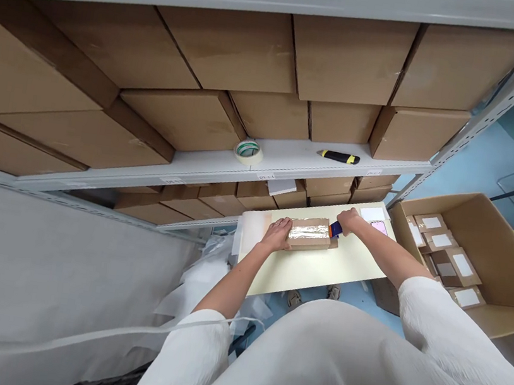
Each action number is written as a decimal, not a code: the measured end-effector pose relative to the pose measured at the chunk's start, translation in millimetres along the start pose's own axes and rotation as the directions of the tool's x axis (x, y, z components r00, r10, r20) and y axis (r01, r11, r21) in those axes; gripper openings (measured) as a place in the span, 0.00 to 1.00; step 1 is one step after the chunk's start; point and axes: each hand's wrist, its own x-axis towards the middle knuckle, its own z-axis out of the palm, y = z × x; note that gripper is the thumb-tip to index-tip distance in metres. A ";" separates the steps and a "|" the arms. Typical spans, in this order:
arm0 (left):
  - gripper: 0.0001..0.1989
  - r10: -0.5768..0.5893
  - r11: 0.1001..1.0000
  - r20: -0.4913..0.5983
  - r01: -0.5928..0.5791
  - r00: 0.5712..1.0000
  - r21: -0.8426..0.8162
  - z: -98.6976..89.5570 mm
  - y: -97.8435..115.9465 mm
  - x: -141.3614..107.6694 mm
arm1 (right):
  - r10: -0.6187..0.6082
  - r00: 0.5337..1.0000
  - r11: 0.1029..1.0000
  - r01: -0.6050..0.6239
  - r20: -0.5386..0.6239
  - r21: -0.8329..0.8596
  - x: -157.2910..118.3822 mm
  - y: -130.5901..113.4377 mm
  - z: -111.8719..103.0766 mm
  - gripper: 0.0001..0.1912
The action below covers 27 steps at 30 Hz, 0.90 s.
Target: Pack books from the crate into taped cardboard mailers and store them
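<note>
A small brown cardboard box [308, 243] lies on the cream board, with shiny clear tape [309, 230] along its top. My left hand [277, 233] rests on the box's left end, fingers spread over its edge. At the box's right end, my right hand [347, 220] is closed round a dark blue and orange tool [336, 230], which looks like a tape dispenser. The tool touches or nearly touches the end of the tape. A brown flap or piece of card shows under the box's right end.
The cream board [307, 273] also bears a phone [379, 226]. Behind it, a metal shelf [290, 159] of cartons holds a tape roll [248, 151] and a cutter [339, 157]. A large open carton [507, 253] with several small boxes stands right. White sheeting [207, 275] hangs lower left.
</note>
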 end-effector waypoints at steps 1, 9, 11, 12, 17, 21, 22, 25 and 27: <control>0.58 -0.005 1.000 0.008 0.005 1.000 0.007 0.0 0.0 0.2 | 0.006 1.000 1.000 -0.006 -0.010 0.014 -0.1 -0.8 0.8 0.24; 0.59 -0.013 1.000 0.018 0.012 1.000 0.018 0.4 -1.0 1.1 | 0.022 0.999 1.000 -0.022 0.030 -0.014 2.4 -15.5 -0.2 0.29; 0.58 -0.009 0.999 0.021 0.008 1.000 0.038 0.7 -0.5 1.1 | 0.042 0.998 0.999 -0.041 0.038 -0.027 8.6 -17.8 -2.6 0.30; 0.58 -0.009 0.999 0.024 0.008 1.000 0.046 0.8 -0.2 1.1 | 0.054 0.997 0.998 -0.052 0.055 -0.025 11.9 -17.7 -3.5 0.29; 0.58 -0.030 0.998 0.031 0.028 0.999 0.062 2.0 1.5 1.0 | 0.084 0.991 0.990 -0.095 0.103 0.100 19.2 -13.7 4.3 0.26; 0.58 -0.041 0.997 0.033 0.038 0.999 0.064 2.4 1.8 -0.2 | 0.084 0.990 0.984 -0.101 0.114 0.149 11.4 -9.1 22.7 0.24; 0.59 -0.035 0.998 0.027 0.033 0.999 0.056 2.5 1.6 -0.6 | 0.037 0.994 0.987 -0.053 0.105 0.155 9.6 -4.0 25.4 0.24; 0.58 -0.024 0.999 0.026 0.024 0.999 0.031 3.0 -0.3 -1.2 | 0.075 0.986 0.988 -0.094 0.151 0.125 6.3 25.8 25.0 0.27; 0.58 -0.021 1.000 0.010 0.021 1.000 0.009 4.2 -2.4 -1.4 | 0.139 0.983 0.970 -0.160 0.119 0.184 3.3 52.0 22.7 0.29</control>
